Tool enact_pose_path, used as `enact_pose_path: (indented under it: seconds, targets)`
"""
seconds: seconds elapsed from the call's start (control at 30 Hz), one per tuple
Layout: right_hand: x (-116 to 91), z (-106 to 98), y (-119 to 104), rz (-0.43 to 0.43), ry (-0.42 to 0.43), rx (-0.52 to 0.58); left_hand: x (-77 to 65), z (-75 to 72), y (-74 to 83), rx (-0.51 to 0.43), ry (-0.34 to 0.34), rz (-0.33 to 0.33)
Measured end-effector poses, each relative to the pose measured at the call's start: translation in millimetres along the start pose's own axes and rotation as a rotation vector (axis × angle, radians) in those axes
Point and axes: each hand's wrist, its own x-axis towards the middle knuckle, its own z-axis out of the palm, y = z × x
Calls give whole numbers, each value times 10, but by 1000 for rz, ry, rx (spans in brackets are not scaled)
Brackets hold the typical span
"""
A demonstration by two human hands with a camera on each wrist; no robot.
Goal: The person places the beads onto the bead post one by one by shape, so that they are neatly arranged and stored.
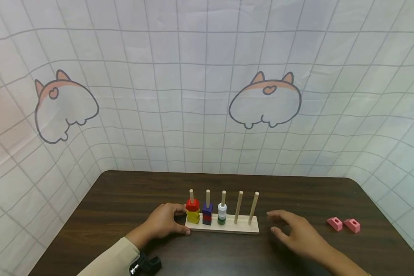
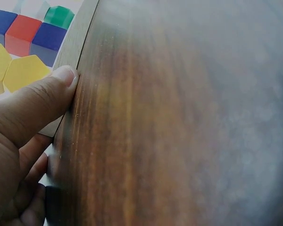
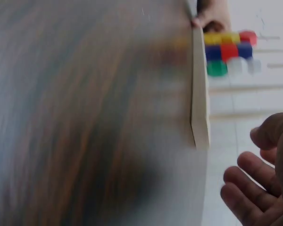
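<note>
A pale wooden peg board (image 1: 232, 227) with several upright pegs stands on the dark table. My left hand (image 1: 163, 221) grips its left end, the thumb (image 2: 54, 94) against the front edge. On the leftmost peg a red block (image 1: 192, 205) sits above yellow blocks (image 1: 193, 216). The second peg carries purple-blue and red blocks (image 1: 207, 214), the third white pieces (image 1: 222, 210) over a green one (image 1: 221, 221). The two pegs at the right are bare. Just off the board's right end is my right hand (image 1: 298, 234), fingers loosely bent and holding nothing.
Two pink blocks (image 1: 335, 224) with holes lie on the table (image 1: 296, 191) to the right of my right hand. A white gridded curtain (image 1: 203, 96) hangs behind the table. A black device (image 1: 146, 264) is on my left wrist.
</note>
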Motion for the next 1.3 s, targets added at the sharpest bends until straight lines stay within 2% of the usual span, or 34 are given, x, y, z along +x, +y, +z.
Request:
enact_pose_path:
  seconds: [0.17,0.3,0.4,0.63,0.83,1.07,1.3]
  targets:
    - [-73,-191,190,97,95,-82,-7,1,12,-7,3,1]
    - [-147,-341,366,118,151,-127,-8,-2,14,-8,5,-7]
    - [-212,-453,496,148,161,-145,-9,-4,14,-12,3,-7]
    - [-385,-654,730,274,114,-164,1,-4,4,-12,1,0]
    - [-475,-679,860,275,150,-232,5,-9,20,-14,3,-6]
    - [-505,-681,920,318,84,-213,0,-5,10,-13,2,-1]
    - [-511,-670,959,339,64,-198,-7,-8,17,-8,5,-13]
